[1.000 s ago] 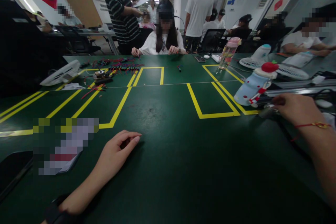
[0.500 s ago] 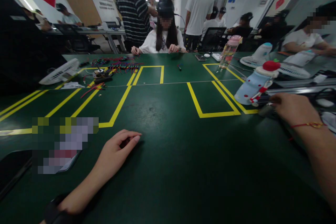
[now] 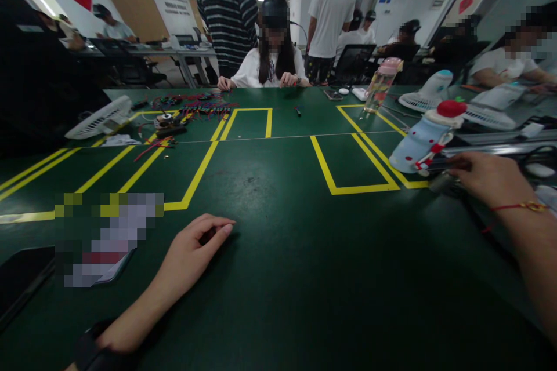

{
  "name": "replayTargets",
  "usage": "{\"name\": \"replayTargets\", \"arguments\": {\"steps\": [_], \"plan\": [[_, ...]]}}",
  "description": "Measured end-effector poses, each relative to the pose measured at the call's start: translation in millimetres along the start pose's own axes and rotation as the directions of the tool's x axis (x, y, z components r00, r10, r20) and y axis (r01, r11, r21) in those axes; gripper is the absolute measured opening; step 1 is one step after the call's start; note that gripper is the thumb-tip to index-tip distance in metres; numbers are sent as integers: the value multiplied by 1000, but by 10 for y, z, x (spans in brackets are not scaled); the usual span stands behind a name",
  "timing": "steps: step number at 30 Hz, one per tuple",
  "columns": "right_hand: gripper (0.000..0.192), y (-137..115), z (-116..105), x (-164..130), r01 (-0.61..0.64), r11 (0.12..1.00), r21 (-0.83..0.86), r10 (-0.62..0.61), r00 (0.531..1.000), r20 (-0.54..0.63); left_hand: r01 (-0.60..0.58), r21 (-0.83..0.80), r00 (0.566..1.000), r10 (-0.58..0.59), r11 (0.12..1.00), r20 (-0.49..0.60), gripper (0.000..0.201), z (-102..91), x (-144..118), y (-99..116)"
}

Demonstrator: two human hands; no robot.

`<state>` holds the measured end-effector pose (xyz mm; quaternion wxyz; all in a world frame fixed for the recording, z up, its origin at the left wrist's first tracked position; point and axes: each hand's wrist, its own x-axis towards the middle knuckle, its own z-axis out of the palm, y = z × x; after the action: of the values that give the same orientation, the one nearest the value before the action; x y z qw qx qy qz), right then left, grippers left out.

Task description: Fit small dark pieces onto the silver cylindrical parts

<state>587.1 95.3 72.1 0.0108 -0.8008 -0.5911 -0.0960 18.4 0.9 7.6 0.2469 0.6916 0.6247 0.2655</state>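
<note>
Little has moved since the earlier frame: only the view has shifted slightly. At the table's right edge, the right hand still closes around a small grey object, beside a pale blue bottle lying tilted. Left hand stays flat, fingers loosely curled, holding nothing.

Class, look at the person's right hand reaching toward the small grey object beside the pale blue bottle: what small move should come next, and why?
Probably close the right hand around the small grey object and lift it clear. The fingers sit at it, though whether they grip it cannot be told, and the pale blue bottle lies close beside it. The left hand rests curled on the green table, away from it.
</note>
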Motion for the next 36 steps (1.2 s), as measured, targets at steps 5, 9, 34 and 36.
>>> {"name": "replayTargets", "arguments": {"steps": [5, 9, 34, 36], "plan": [[31, 48, 22, 28, -19, 1000, -1, 19, 1000, 5, 1, 1, 1000, -1, 1000, 0, 30, -6, -5, 10], [36, 108, 68, 50, -43, 999, -3, 43, 999, -17, -2, 3, 1000, 2, 1000, -1, 30, 1, 1, 12], [50, 156, 24, 68, -71, 990, 120, 58, 993, 107, -6, 12, 1000, 6, 1000, 7, 31, -12, -11, 15], [45, 50, -32, 21, -15, 991, 130, 3, 996, 89, -5, 12, 1000, 5, 1000, 9, 32, -7, -13, 11]]}}
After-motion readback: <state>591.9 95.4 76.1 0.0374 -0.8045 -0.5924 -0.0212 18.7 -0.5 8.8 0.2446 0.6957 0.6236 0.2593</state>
